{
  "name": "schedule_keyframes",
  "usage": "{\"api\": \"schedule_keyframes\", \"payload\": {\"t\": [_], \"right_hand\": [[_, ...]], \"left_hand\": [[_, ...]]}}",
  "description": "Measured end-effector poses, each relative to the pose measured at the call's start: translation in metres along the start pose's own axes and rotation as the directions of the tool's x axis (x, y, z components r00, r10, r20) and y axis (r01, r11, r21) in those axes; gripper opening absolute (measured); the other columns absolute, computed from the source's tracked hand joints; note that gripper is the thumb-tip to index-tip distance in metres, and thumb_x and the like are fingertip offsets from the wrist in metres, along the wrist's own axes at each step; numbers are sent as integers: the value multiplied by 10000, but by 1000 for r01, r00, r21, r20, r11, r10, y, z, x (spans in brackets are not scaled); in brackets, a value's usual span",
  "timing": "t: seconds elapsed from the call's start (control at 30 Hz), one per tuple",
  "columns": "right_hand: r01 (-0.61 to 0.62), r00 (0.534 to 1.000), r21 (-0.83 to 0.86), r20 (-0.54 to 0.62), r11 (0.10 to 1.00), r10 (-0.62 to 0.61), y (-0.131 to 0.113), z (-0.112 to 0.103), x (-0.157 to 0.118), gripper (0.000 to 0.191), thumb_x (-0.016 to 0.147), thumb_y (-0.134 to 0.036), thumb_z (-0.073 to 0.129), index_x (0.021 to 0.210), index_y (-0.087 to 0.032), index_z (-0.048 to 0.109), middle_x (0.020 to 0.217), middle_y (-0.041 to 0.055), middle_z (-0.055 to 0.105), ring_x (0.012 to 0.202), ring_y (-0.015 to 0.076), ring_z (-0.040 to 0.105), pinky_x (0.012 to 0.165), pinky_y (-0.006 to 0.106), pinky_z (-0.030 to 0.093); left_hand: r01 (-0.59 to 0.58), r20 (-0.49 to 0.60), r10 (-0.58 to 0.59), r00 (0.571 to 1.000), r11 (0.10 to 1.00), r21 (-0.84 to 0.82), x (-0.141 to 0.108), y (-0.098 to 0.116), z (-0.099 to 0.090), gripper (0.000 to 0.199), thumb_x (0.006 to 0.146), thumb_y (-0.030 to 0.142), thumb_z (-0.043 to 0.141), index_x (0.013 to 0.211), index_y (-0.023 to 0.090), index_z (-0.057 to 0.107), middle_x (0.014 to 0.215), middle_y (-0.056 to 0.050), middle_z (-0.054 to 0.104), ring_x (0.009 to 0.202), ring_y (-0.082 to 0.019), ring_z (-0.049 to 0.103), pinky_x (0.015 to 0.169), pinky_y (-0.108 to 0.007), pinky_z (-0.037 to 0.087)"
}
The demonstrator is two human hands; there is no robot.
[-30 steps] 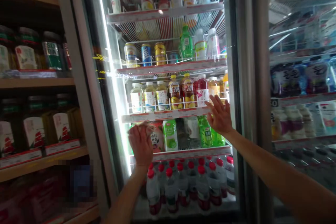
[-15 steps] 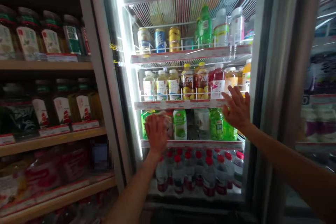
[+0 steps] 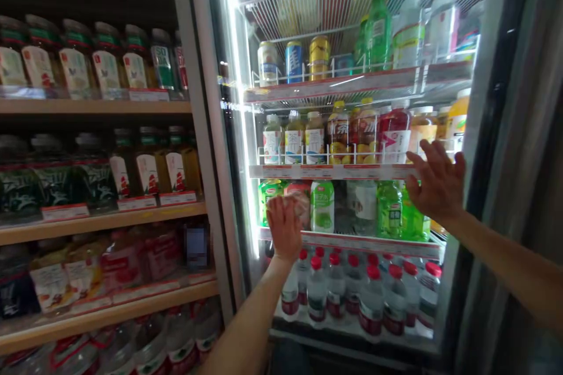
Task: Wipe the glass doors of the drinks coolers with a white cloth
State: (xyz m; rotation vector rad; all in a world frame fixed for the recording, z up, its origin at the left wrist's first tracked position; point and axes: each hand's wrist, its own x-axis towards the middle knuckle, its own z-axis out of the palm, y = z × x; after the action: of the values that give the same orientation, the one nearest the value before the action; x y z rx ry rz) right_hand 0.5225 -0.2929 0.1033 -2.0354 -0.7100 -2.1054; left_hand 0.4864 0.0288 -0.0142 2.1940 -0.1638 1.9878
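My left hand [image 3: 284, 228] is raised before the lower shelf of a lit drinks cooler, its fingers apart and nothing clearly held. Behind it are a red-labelled container [image 3: 299, 198] and a green bottle [image 3: 269, 194]; whether the fingers touch them cannot be made out. Higher and to the right, my right hand [image 3: 437, 184] is spread and holds nothing. It lies in front of orange drinks [image 3: 424, 123] and green bottles [image 3: 389, 208]. A green-labelled white bottle [image 3: 322, 206] stands between the hands.
Wooden shelves [image 3: 101, 225] with rows of bottles stand at the left. Red-capped water bottles [image 3: 335, 287] fill the cooler's bottom. Cans [image 3: 294, 62] sit on an upper cooler shelf [image 3: 352, 87]. A dark door frame [image 3: 505, 187] borders the right side.
The view has shifted left, so the cooler and both hands appear farther right. More of the wooden shelves shows. Both hands remain raised with fingers apart.
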Motion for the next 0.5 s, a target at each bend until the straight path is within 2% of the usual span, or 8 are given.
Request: {"api": "schedule_keyframes", "payload": {"t": [0.07, 0.13, 0.23, 0.3, 0.33, 0.4, 0.47, 0.5], "right_hand": [[14, 1000, -47, 2, 999, -14, 1, 0, 0, 452, 821, -286, 419, 1263, -204, 463, 1391, 114, 403, 1286, 291, 351, 1060, 513, 170], [19, 1000, -82, 19, 996, -18, 1, -1, 0, 462, 817, -267, 418, 1274, -206, 446, 1399, 112, 393, 1301, 271, 335, 1069, 496, 172], [30, 999, -104, 43, 994, -26, -1, -3, 1, 492, 803, -255, 446, 1290, -198, 419, 1411, 113, 375, 1314, 265, 313, 1069, 495, 178], [37, 998, -105, 55, 994, -31, 0, -3, 1, 522, 796, -253, 462, 1312, -203, 393, 1427, 107, 350, 1324, 265, 294, 1070, 498, 168], [36, 998, -104, 61, 994, -29, 0, -2, 1, 538, 796, -253, 466, 1325, -209, 377, 1436, 101, 335, 1329, 263, 283, 1073, 496, 159], [30, 998, -97, 65, 995, -23, 1, -2, 0, 565, 800, -251, 465, 1351, -228, 341, 1454, 84, 305, 1338, 256, 264, 1080, 489, 141], [22, 997, -90, 70, 996, -15, 1, -1, 0, 589, 805, -249, 461, 1373, -251, 304, 1469, 63, 278, 1344, 249, 251, 1085, 483, 129], [19, 997, -87, 72, 996, -13, 1, -1, 0, 598, 807, -247, 458, 1380, -262, 288, 1473, 53, 268, 1346, 246, 247, 1086, 482, 127]], "left_hand": [[-247, 81, 251, 965, 968, -51, -8, 12, 0, 499, 833, 178, 435, 1326, 247, 391, 1444, -94, 320, 1372, -233, 162, 1104, -464, 193], [-332, 114, 338, 934, 941, -69, -8, 5, -4, 501, 825, 153, 442, 1308, 283, 414, 1430, -69, 353, 1365, -218, 194, 1110, -444, 184], [-75, 0, 75, 997, 997, 27, 4, -23, -11, 542, 842, 166, 424, 1369, 236, 316, 1457, -110, 286, 1369, -225, 181, 1102, -457, 191], [138, -102, -130, 986, 988, 72, 9, -29, -11, 575, 850, 183, 418, 1398, 183, 243, 1476, -152, 212, 1376, -246, 146, 1092, -484, 196], [137, -98, -130, 987, 988, 73, 9, -24, -11, 582, 849, 179, 419, 1400, 177, 234, 1480, -155, 196, 1377, -251, 134, 1091, -489, 194], [-115, 24, 114, 993, 993, 12, 2, -5, -7, 567, 838, 164, 429, 1383, 215, 283, 1473, -116, 240, 1375, -239, 151, 1100, -468, 189], [-405, 127, 414, 901, 910, -92, -4, 15, -3, 527, 829, 165, 445, 1339, 273, 367, 1434, -62, 346, 1365, -217, 193, 1113, -444, 169], [-468, 139, 481, 866, 876, -114, -4, 20, -2, 510, 828, 169, 450, 1320, 289, 395, 1411, -50, 387, 1362, -211, 205, 1118, -442, 158]]}}
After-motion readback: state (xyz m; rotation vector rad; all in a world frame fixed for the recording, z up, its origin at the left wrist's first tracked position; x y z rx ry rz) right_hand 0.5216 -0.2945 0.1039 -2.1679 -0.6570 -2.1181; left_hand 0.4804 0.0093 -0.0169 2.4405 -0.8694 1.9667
